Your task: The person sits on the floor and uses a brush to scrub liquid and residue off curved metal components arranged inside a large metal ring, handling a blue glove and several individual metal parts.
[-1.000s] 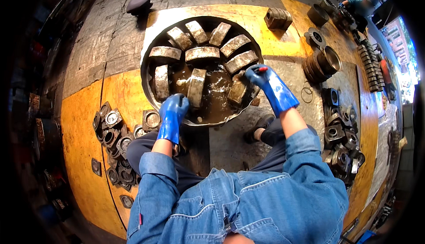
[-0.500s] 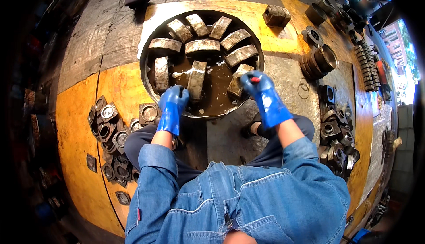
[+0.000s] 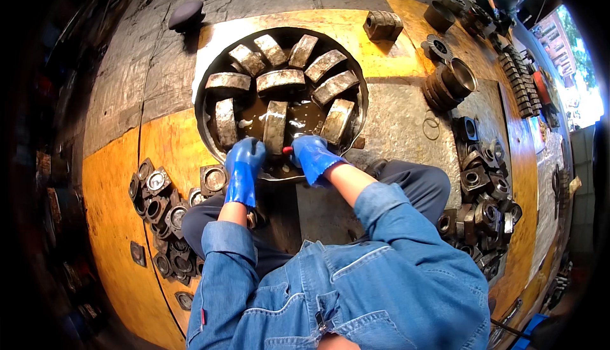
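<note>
A round dark metal pan (image 3: 363,102) with murky brown liquid lies in front of me. Several curved metal blocks (image 3: 281,81) are arranged inside it, wet and grimy. One block (image 3: 275,124) stands lengthwise at the near middle, between my hands. My left hand (image 3: 246,155), in a blue rubber glove, is at the pan's near left rim with its fingers curled; what they hold, if anything, is hidden. My right hand (image 3: 312,154), gloved alike, is closed around a red-handled tool (image 3: 288,150) just right of that block. The tool's working end cannot be made out.
Piles of square metal housings with round bores lie left (image 3: 166,207) and right (image 3: 480,185) of my legs. Metal cylinders and rings (image 3: 451,86) stand at the right, a ribbed metal part (image 3: 383,26) beyond the pan, and a dark stool (image 3: 185,16) far left. Another person (image 3: 502,0) is far right.
My right hand has moved left with the red-handled tool, from the right-hand block to the near middle one. My left hand has stayed near the rim. The view has shifted slightly.
</note>
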`<control>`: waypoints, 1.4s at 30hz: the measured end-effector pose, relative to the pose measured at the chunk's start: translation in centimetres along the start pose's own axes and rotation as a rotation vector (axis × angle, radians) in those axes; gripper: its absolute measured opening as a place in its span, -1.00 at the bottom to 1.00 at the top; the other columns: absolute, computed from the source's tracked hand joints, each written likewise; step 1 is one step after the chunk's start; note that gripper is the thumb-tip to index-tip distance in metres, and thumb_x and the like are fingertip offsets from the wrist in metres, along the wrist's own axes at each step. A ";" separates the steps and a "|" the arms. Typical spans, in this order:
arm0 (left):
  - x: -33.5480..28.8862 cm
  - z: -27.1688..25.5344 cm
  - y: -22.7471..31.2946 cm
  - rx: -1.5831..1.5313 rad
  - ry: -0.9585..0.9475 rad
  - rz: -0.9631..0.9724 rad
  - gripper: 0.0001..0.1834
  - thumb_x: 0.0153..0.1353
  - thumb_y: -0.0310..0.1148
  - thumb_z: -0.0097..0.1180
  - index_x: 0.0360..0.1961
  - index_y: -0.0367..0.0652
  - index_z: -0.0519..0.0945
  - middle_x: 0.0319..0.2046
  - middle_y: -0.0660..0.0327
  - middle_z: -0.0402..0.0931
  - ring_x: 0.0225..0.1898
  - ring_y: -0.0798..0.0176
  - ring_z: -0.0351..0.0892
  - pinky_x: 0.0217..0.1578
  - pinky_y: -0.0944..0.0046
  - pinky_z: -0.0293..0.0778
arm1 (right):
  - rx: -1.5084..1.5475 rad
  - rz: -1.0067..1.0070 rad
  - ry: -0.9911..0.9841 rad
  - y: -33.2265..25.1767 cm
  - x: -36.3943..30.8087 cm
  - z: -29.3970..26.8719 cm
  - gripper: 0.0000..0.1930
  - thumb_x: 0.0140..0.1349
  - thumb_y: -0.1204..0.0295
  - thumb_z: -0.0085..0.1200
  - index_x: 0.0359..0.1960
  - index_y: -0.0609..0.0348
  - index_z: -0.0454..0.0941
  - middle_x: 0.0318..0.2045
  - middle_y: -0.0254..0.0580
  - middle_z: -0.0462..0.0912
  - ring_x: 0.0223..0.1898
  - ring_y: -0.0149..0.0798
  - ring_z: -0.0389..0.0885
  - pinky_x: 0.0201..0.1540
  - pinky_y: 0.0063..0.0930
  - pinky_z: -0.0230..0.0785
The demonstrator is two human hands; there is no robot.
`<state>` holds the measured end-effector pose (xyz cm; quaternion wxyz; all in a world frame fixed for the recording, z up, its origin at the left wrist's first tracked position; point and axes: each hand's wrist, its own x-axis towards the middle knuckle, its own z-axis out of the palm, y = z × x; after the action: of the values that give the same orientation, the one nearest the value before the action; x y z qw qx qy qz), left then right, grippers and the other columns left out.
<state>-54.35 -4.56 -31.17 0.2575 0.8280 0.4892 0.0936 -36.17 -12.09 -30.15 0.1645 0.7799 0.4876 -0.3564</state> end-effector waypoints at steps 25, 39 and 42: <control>0.1 0.4 -0.7 -0.008 0.030 0.022 -0.60 0.26 -0.04 0.05 -0.18 -0.11 0.73 -0.18 -0.08 0.70 -0.08 -0.23 0.67 -0.02 -0.13 0.54 | 1.081 -0.075 0.624 19.2 3.9 -6.4 -0.79 0.26 0.26 0.27 -0.39 0.13 0.66 -0.47 -0.33 0.70 -0.42 -0.41 0.59 -0.24 -0.44 0.53; 0.0 -0.4 -0.3 0.041 -0.034 -0.021 -0.57 0.29 -0.02 0.02 -0.15 -0.12 0.74 -0.14 -0.10 0.70 -0.07 -0.24 0.68 -0.01 -0.13 0.56 | 0.055 -0.117 0.652 6.4 -6.1 1.7 -0.78 0.17 0.14 0.20 -0.42 -0.07 0.77 -0.40 -0.16 0.77 -0.31 -0.06 0.78 -0.23 -0.09 0.61; -0.1 -0.5 -0.4 0.027 -0.040 -0.028 -0.57 0.29 -0.03 0.02 -0.15 -0.11 0.74 -0.14 -0.10 0.71 -0.06 -0.23 0.68 0.00 -0.12 0.55 | -0.040 -0.045 0.386 2.6 -6.8 0.2 -0.79 0.16 0.12 0.21 -0.40 -0.10 0.77 -0.39 -0.19 0.78 -0.27 -0.06 0.79 -0.28 0.02 0.59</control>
<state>-54.93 -4.36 -30.99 0.2573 0.8262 0.4968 0.0666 -35.79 -17.88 -25.66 0.0756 0.8193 0.5342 -0.1940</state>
